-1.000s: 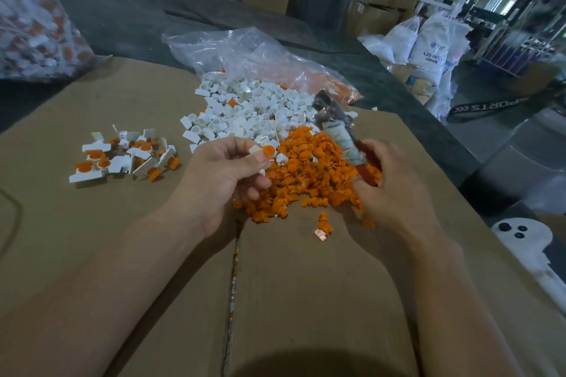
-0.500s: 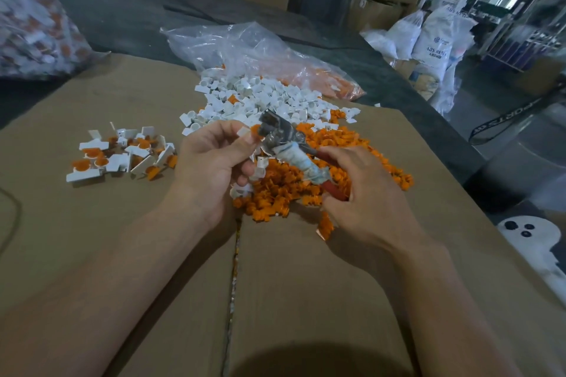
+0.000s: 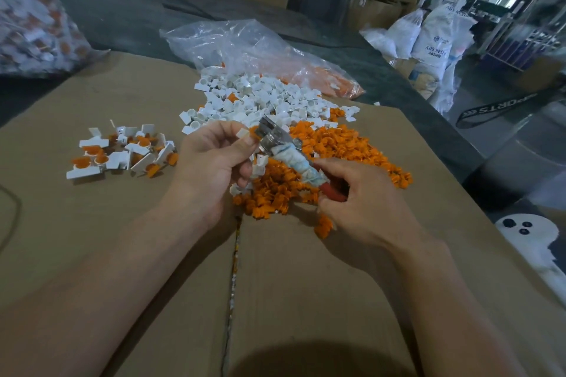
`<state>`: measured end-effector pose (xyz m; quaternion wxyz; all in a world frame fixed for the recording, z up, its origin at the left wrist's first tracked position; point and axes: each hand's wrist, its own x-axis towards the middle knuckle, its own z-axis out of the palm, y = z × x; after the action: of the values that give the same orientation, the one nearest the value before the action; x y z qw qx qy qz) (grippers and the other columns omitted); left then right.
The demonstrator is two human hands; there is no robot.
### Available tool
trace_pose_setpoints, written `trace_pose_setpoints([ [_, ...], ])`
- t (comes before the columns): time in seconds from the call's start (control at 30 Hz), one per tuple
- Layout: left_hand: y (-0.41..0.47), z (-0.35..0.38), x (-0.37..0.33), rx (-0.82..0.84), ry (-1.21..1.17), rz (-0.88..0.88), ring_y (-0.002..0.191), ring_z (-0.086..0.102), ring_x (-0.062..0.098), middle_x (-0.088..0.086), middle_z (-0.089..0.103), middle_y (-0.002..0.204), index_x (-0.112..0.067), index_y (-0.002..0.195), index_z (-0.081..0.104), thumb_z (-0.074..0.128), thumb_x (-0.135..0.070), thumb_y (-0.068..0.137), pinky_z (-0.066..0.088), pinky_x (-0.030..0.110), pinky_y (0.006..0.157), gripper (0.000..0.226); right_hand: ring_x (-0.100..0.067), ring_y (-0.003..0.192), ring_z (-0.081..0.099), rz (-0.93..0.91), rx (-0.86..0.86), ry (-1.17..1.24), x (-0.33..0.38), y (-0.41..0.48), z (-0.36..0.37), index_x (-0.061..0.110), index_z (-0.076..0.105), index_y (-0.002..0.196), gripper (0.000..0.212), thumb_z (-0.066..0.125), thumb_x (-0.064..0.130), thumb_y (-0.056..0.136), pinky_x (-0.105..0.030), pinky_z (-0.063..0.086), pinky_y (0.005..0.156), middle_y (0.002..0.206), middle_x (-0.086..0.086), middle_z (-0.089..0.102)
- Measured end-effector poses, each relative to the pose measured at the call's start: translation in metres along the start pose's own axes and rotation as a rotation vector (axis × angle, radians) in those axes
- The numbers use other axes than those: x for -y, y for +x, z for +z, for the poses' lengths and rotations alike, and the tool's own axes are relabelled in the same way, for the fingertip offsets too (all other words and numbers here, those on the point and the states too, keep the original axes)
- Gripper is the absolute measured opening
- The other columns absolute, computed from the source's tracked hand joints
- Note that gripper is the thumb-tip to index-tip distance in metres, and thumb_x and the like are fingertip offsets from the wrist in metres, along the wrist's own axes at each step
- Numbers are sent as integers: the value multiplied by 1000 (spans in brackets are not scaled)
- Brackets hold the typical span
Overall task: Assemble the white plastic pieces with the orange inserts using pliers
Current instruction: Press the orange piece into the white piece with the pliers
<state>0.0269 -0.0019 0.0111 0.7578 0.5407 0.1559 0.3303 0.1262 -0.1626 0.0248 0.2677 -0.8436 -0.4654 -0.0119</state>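
My left hand [image 3: 211,165] pinches a small white plastic piece [image 3: 243,134] with an orange insert at its edge, held above the piles. My right hand [image 3: 358,202] grips the red, tape-wrapped handles of the pliers [image 3: 294,156]. The metal jaws point up and left and sit against the piece in my left fingers. Behind them lies a heap of loose white pieces [image 3: 254,101], and to the right and below a heap of orange inserts [image 3: 337,147]. A small group of assembled white-and-orange pieces [image 3: 122,153] lies on the cardboard to the left.
Everything rests on a flat cardboard box [image 3: 153,254] with a seam down its middle. A clear plastic bag [image 3: 245,46] lies behind the piles, and another bag of parts [image 3: 27,18] stands at far left. White sacks [image 3: 435,40] stand on the floor at right.
My right hand has swung the pliers left from over the orange heap until the jaws meet the piece in my left hand. My left hand has lifted slightly.
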Motion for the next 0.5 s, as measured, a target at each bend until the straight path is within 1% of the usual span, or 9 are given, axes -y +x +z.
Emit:
trace_pose_setpoints([
  [0.03,0,0,1,-5,3,-3,36,42,5,-9,49,43,-13,70,52,55,2,85,35,15,36,21,-9,92,53,-6,-6,13,2,-1,0,18,63,115,39,61,11,76,-22,45,74,106,-1,67],
  [0.1,0,0,3,-15,-8,-16,36,41,5,-8,47,42,-14,68,53,55,1,86,34,14,36,24,-10,86,52,-3,-2,34,5,-1,-1,18,67,106,32,59,17,74,-27,45,70,96,-4,69],
  [0.13,0,0,3,-22,-24,-24,35,40,5,-8,47,42,-15,66,54,55,1,86,33,14,36,26,-10,81,53,2,-2,38,6,-2,-2,19,67,102,32,55,22,72,-29,45,68,90,-3,69],
  [0.2,1,0,4,-34,-51,-37,33,39,6,-6,45,41,-17,61,55,54,3,86,33,12,36,32,-9,73,54,5,1,33,8,-2,-2,21,68,100,34,52,25,70,-27,44,63,84,0,68],
  [0.3,1,0,5,-40,-58,-40,33,38,6,-6,45,40,-17,61,55,53,4,87,33,12,36,34,-6,64,53,2,18,10,7,-1,-2,21,68,103,29,60,16,76,-21,42,55,80,6,66],
  [0.33,1,0,6,-44,-56,-41,33,38,6,-6,45,40,-17,61,55,53,4,87,33,12,37,33,-5,63,53,-1,16,5,7,-1,-2,20,68,104,29,62,14,76,-20,41,55,79,6,65],
  [0.4,2,-1,6,-57,-46,-38,33,38,6,-7,45,40,-16,63,55,52,5,87,33,13,37,32,-8,64,56,-4,6,2,8,-1,-1,17,68,103,28,63,12,76,-27,46,58,79,3,66],
  [0.43,2,-2,6,-64,-40,-36,33,38,6,-7,45,41,-16,63,54,52,5,87,33,13,37,32,-13,66,59,-4,0,6,9,0,-1,16,69,102,27,63,12,76,-32,49,59,80,1,67],
  [0.5,1,-2,5,-70,-37,-38,34,38,6,-7,46,42,-15,64,54,52,5,87,33,14,37,30,-16,66,59,-10,-14,13,10,-1,0,15,69,101,27,63,11,75,-35,50,59,80,-1,68],
])
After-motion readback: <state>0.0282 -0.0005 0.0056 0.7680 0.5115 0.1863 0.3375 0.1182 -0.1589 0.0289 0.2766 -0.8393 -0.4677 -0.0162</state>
